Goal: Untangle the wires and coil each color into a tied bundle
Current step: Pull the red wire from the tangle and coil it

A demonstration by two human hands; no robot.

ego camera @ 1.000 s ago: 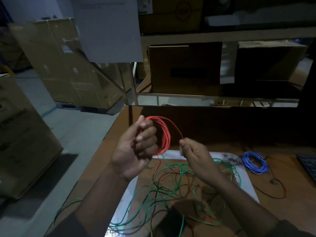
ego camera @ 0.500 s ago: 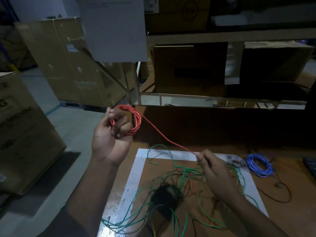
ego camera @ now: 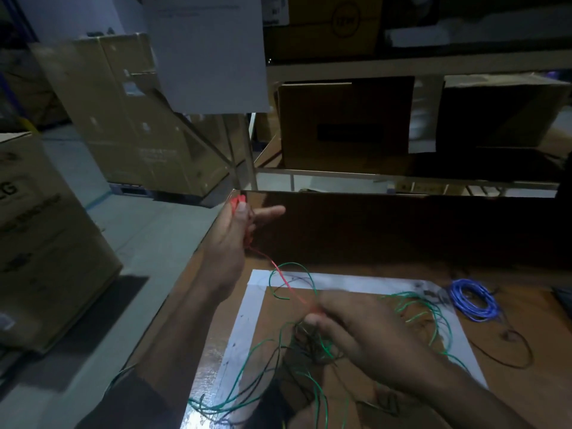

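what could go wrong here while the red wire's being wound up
The red wire runs from the left hand down into the green wires, where the right hand pinches it; pulling may tighten the tangle. The left hand's index finger is extended, so the red coil might slip loose.

We see a brown wooden table (ego camera: 510,407) filling the lower right of the frame, its left edge running diagonally toward the bottom left. A rectangle of white tape (ego camera: 244,329) is stuck to its top. Inside and across that rectangle lies a loose tangle of green wires (ego camera: 430,308) mixed with black wires (ego camera: 309,348). At the right, just outside the tape's upper right corner, rests a coiled blue wire bundle (ego camera: 473,300), and below it a thin black wire loop (ego camera: 520,351) lies on bare wood.
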